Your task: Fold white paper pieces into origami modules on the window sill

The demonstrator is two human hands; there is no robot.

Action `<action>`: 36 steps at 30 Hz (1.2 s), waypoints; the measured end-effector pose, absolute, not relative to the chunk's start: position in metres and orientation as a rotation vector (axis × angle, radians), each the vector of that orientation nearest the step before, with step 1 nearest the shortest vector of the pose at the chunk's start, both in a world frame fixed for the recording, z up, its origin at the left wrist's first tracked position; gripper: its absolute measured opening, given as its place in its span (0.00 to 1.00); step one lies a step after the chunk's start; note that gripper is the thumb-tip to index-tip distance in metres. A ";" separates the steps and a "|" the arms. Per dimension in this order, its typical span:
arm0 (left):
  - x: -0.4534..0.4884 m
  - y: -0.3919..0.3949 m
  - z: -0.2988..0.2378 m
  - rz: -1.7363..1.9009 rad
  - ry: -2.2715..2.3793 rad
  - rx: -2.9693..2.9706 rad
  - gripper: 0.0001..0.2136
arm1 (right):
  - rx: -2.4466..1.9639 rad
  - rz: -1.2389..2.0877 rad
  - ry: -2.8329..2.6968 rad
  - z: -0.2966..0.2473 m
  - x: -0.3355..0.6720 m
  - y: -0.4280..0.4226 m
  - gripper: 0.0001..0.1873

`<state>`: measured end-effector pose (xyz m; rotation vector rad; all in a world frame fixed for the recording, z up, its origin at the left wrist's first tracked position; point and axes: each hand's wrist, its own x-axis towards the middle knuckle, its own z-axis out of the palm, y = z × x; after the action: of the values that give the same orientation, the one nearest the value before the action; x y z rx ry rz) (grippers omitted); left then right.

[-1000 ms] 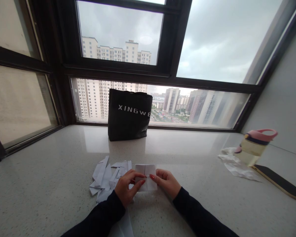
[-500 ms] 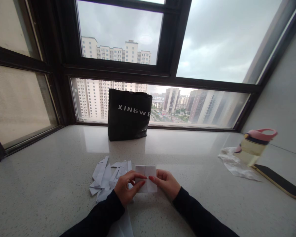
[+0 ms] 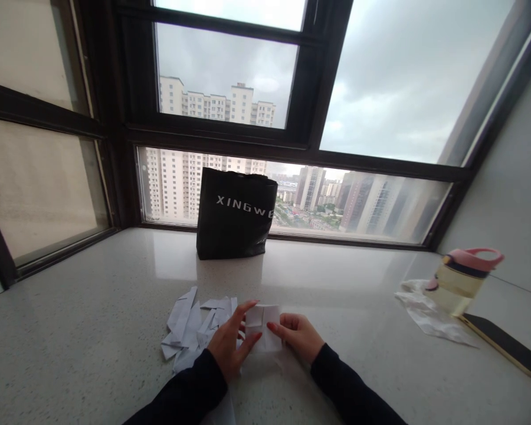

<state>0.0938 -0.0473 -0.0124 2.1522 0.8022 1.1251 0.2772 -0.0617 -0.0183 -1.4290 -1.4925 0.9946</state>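
A small white folded paper [image 3: 265,321] with a centre crease lies on the pale speckled counter [image 3: 92,330] in front of me. My left hand [image 3: 230,342] reaches over its left half, fingers pinching its upper edge. My right hand [image 3: 297,336] presses its right side, fingers curled on the sheet. A pile of several folded white paper pieces [image 3: 194,327] lies just left of my left hand. Dark sleeves cover both forearms.
A black bag with white lettering [image 3: 235,215] stands at the back against the window. At the right are a bottle with a pink lid [image 3: 462,280], crumpled clear wrapping [image 3: 425,313] and a dark flat phone [image 3: 508,348]. Window frames bound the counter's rear and left.
The camera has tilted a little, shifting the scene down. My left hand's fingers have lifted and reached higher on the paper; my right hand stays on its right side.
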 end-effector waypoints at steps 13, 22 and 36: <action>0.050 -0.056 0.014 1.547 0.575 2.589 0.12 | -2.215 0.326 -1.613 0.004 0.346 0.033 0.11; 0.035 -0.043 0.011 1.736 0.729 2.416 0.12 | -2.302 -0.034 -1.528 -0.005 0.340 0.033 0.18; 0.036 -0.029 -0.006 1.383 1.030 2.331 0.12 | -1.794 0.332 -1.863 -0.013 0.226 -0.029 0.14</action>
<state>0.0365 -0.0293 -0.0056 2.3312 1.0298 1.3833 0.2263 -0.0290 -0.0130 -1.7940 -1.8632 0.3317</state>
